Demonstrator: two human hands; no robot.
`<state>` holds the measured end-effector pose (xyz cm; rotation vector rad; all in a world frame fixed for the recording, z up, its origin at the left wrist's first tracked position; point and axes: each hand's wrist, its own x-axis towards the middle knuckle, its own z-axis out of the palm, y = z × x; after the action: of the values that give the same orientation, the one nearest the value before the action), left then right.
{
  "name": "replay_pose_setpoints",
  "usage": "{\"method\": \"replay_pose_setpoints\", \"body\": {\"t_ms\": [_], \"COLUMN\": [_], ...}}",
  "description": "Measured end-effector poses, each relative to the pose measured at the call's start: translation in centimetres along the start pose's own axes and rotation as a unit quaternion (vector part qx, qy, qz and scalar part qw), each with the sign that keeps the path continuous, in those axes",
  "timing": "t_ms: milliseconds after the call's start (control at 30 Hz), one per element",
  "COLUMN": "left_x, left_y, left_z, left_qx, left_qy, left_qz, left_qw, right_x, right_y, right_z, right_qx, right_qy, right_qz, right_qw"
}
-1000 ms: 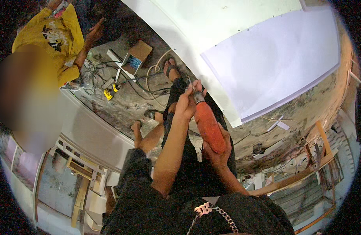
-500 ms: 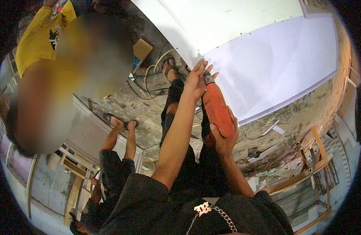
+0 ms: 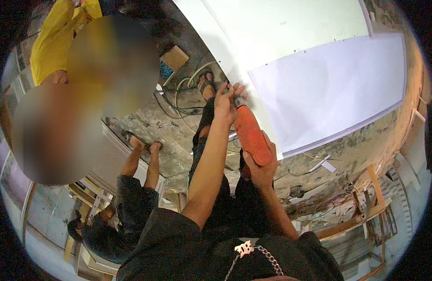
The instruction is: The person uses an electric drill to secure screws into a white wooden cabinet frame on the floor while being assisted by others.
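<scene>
Leftmost, the left hand (image 3: 224, 102) reaches forward with fingers spread, its tips pressed against the metal nose of the orange power tool (image 3: 250, 136) where that nose meets the edge of the white panel (image 3: 291, 33). Just right of it, the right hand (image 3: 259, 169) is wrapped tight around the tool's rear end. That plastic body looks rigid, fairly hefty and smooth, so it probably handles best gripped at the back and steadied near the nose.
</scene>
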<state>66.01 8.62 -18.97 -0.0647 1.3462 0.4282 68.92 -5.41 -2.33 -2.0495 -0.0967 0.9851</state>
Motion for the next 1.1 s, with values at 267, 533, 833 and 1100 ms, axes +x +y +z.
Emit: {"method": "replay_pose_setpoints", "body": {"t_ms": [267,533,833,1100], "left_x": [-0.5,-0.3,0.1,3.1], "left_y": [1.1,-0.6,-0.6,-1.6], "left_z": [-1.5,-0.6,-0.5,1.0], "left_qx": [0.080,0.052,0.097,0.034], "left_qy": [-0.050,-0.051,-0.070,-0.054], "left_qz": [0.024,0.021,-0.063,-0.088], "left_qw": [0.995,0.997,0.991,0.994], "right_x": [-1.2,-1.4,-0.5,2.2], "right_y": [0.0,-0.4,0.3,-2.1], "right_z": [0.2,-1.8,-3.1,-1.9], "right_qx": [-0.016,0.033,0.010,0.071], "right_qy": [-0.021,-0.016,-0.015,0.001], "right_qz": [0.007,0.037,0.028,0.107], "right_qw": [1.000,0.999,0.999,0.992]}}
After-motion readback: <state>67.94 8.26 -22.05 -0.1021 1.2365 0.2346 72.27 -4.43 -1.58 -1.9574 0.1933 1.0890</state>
